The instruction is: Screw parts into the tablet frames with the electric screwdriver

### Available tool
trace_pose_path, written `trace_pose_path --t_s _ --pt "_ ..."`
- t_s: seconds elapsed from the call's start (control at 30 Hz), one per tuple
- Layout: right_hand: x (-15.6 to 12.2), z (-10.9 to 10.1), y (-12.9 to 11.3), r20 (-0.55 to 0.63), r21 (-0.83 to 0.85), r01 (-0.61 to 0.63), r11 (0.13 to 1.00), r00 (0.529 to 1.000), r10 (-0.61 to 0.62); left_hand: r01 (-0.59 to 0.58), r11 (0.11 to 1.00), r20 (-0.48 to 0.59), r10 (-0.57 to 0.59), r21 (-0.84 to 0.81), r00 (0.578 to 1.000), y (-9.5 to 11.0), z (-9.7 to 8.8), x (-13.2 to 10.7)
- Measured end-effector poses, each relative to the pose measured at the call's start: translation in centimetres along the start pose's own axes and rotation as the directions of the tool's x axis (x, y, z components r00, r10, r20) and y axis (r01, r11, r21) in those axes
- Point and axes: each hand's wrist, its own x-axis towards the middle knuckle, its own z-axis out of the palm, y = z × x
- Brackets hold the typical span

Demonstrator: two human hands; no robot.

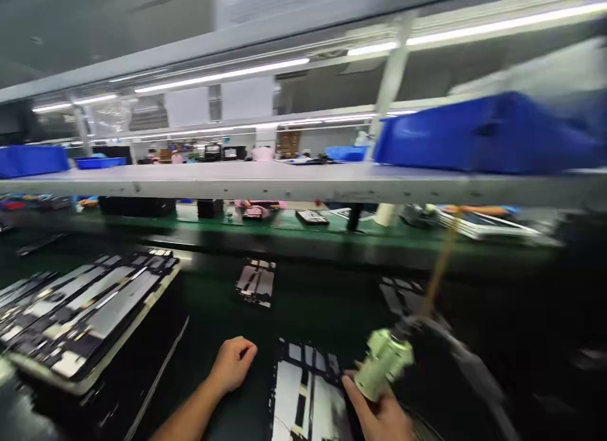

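Note:
In the lower middle of the head view, my left hand [234, 365] is closed in a loose fist over the dark work surface; the inside of the fist is hidden. My right hand [379, 419] is wrapped around a pale green electric screwdriver [385, 365] with a cable at its upper end. Between my hands, and nearer the right one, lies an opened tablet [308, 397] with silver battery panels and black parts. My right fingers are beside its right edge; whether they touch it I cannot tell. The screwdriver's tip is out of sight.
A tall stack of opened tablets [90, 308] stands at left. Another opened device [257, 282] lies farther back, and one more [403, 294] sits behind the screwdriver. A white shelf [265, 179] crosses above the bench, bearing a blue bin [441, 134] at right. A brownish cord [443, 258] hangs above the screwdriver.

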Motion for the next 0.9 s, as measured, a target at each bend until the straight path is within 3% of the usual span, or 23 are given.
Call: trace_pose_path --t_s 0.23,0.37,0.6,0.73,0.9 --pt "-3.4 0.7 -2.8 -0.023 0.056 0.119 0.991 0.993 -0.118 -0.065 0.998 0.090 0.064 0.011 0.994 -1.2 -1.1 -0.6" --pt "-4.6 0.9 -3.3 -0.029 0.064 0.198 0.978 0.980 -0.196 -0.050 0.999 0.075 0.050 0.000 0.996 -2.3 -1.5 -0.9" --pt "-4.7 1.0 -2.8 0.028 0.018 0.150 0.989 0.988 -0.151 -0.003 1.000 0.141 0.003 0.000 0.990 -4.4 -1.2 -0.2" --pt "-4.6 0.8 -2.4 0.053 0.015 0.151 0.988 0.987 -0.152 -0.013 1.000 0.099 0.013 -0.004 0.995 -4.1 -0.7 -0.6" --pt "-4.5 0.6 -1.1 0.053 0.067 0.128 0.990 0.990 -0.131 -0.019 0.998 0.130 0.028 -0.066 0.991 -2.4 -0.2 -1.3"
